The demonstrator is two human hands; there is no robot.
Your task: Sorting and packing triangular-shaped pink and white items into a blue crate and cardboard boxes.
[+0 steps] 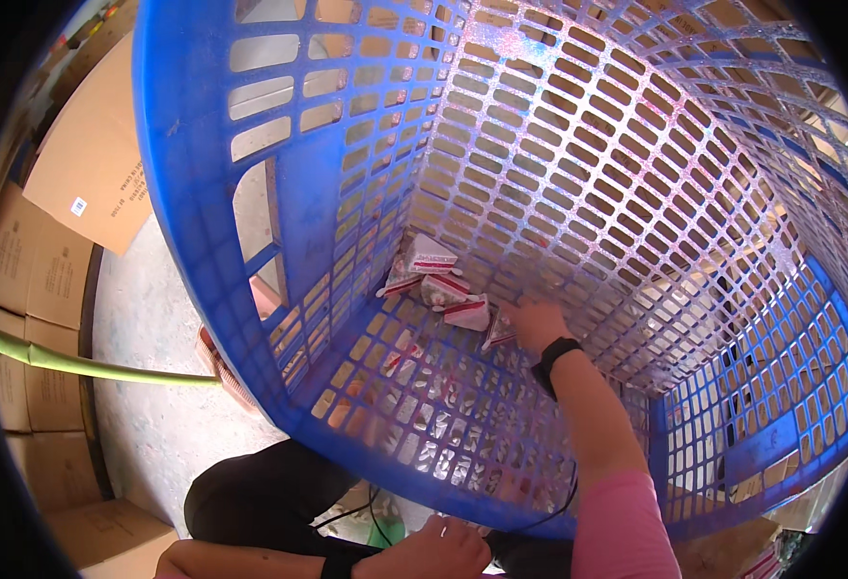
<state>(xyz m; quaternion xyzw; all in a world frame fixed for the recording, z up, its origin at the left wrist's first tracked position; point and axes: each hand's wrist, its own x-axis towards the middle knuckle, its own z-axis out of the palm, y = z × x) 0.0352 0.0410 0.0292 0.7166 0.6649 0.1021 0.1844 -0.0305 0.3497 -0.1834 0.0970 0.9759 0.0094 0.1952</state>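
Observation:
My right hand point(538, 326), with a black band on its wrist, reaches down inside a large blue plastic basket point(293, 410). Its fingers are closed at a small white-and-red packet point(500, 330), which stands tilted at the fingertips. Beside it, toward the basket's left corner, lie more such packets point(465, 311), point(431, 257) in a short row against the wall. Close to my lap, outside the basket's near rim, my left hand point(440, 550) is curled closed. What it holds, if anything, is hidden.
Slotted basket walls rise around my right arm, streaked with glitter and pink specks. Cardboard boxes point(52, 362) stand stacked at the left, with a loose cardboard piece point(96, 154) above. A green pole point(125, 369) crosses the pale floor point(134, 425). A dark cable point(371, 507) hangs by my lap.

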